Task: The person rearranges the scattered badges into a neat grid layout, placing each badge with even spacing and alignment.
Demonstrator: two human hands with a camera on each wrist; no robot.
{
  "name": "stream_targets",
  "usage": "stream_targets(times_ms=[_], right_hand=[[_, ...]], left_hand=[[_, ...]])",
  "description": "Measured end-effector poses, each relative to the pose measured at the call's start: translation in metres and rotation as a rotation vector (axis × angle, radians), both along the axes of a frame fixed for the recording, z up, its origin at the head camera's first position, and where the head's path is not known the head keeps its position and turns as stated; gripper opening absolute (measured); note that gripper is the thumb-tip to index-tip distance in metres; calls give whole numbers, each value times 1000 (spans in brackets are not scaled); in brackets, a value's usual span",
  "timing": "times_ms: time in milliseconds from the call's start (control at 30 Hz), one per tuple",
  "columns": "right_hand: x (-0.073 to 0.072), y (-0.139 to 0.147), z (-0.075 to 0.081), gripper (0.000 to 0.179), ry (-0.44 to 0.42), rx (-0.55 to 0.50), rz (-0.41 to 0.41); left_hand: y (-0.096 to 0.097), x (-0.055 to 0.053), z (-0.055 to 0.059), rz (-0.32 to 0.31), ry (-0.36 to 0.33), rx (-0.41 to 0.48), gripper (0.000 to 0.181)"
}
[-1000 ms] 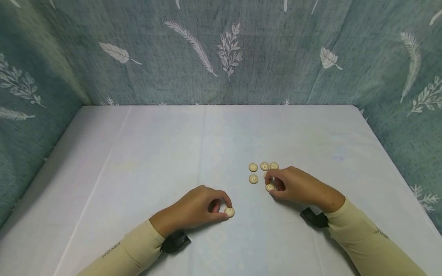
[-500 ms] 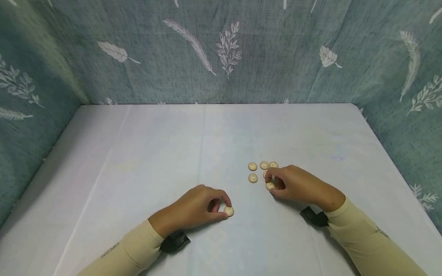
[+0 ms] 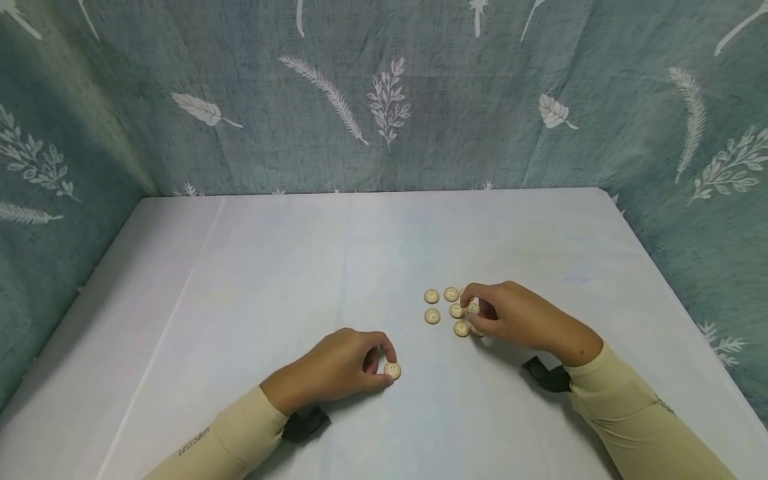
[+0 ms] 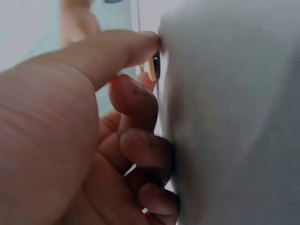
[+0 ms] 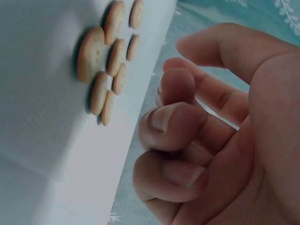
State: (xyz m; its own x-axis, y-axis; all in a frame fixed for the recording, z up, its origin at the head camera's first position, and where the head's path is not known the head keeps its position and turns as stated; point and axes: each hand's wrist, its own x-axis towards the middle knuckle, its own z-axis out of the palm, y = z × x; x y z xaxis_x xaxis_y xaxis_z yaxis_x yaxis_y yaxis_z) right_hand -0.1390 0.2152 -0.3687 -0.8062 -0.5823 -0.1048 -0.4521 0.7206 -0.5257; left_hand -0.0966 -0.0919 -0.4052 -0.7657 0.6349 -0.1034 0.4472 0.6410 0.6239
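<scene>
In the head view my left hand pinches a round cream button between thumb and forefinger, low on the white tabletop. From the left wrist view, its other fingers curl close to the cloth and the button's edge shows beneath the thumb tip. My right hand hovers over a cluster of similar buttons, partly covering those at the right. Its thumb and forefinger stand apart with nothing between them. The right wrist view has the nearest button and several more lying flat, apart from the loosely bent fingers.
A white cloth covers the table. Two buttons lie in a left column, an upper one and a lower one. Behind the table and at its sides hangs a green leaf-patterned curtain.
My right hand has let go of the front button in the cluster and risen slightly, uncovering more buttons. The left hand keeps its pinch. The head view has shifted a little.
</scene>
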Motion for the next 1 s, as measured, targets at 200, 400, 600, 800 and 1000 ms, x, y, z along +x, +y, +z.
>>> stream_targets(times_ms=[200,400,600,800,1000], right_hand=[[-3,2,1,14,24,-8,-1],[-5,3,-1,13,41,-12,-6],[-5,4,-5,12,36,0,0],[-5,5,-5,11,39,-2,-5],[-7,6,-1,12,39,13,-13]], left_hand=[[12,-7,3,7,91,-16,19],[31,-18,9,15,109,-43,21],[49,-27,8,17,89,-74,21],[62,-34,8,-36,112,-103,19],[72,-39,8,-74,148,-134,18]])
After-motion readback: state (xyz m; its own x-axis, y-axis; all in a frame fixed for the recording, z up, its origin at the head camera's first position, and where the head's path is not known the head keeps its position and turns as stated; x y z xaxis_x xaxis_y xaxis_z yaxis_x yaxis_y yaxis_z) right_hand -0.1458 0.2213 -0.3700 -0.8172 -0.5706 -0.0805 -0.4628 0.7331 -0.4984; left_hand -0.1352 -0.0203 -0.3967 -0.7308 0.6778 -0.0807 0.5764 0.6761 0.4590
